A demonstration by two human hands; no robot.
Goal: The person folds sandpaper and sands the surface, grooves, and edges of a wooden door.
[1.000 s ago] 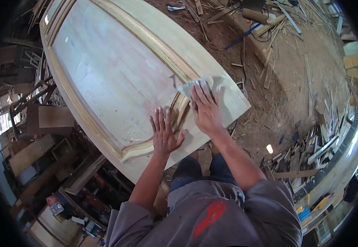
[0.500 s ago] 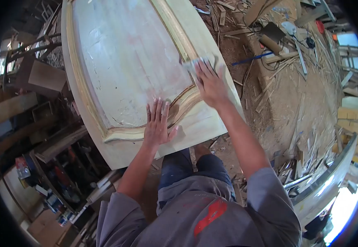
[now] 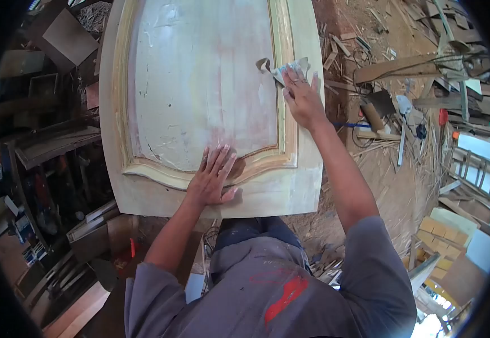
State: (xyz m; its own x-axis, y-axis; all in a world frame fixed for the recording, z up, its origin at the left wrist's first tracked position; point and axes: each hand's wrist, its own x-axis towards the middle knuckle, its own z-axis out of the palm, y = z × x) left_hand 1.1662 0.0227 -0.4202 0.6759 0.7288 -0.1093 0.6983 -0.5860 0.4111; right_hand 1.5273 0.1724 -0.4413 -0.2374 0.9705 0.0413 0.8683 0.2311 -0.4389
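Item: wooden shelving [image 3: 59, 141], well apart from your left fingers, out to their left; dim, crowded with small goods too dark to name.

Item: panelled wooden door [image 3: 267, 194], lying flat beneath the fingers of both your hands. Central field smeared with pale, whitish coating over pinkish patches, with cracks and ridges to the left of your left fingers.

Item: your left hand [image 3: 210, 181]. Fingers spread and extended, grasping nothing; tips on the central field, palm over the lower moulding [image 3: 166, 176]. Likely set there to steady the door and take some of your weight.

Item: your right hand [image 3: 300, 96]. Fingers nearly straight, holding a crumpled sheet [image 3: 303, 63] by pressing down on it, not clenched around it; probably kept flat so the pressure spreads.

Item: that sheet, possibly abrasive paper, under your right fingertips, over the right-hand moulding [image 3: 284, 130]; a loose corner curls up to the left of those fingers.

Item: bare earthen floor [image 3: 388, 177], right of your right fingers, strewn with wood offcuts, slats and a cable.

Item: yellowish blocks [image 3: 439, 245], stacked farther right and nearer your body than those fingers, in brighter light.
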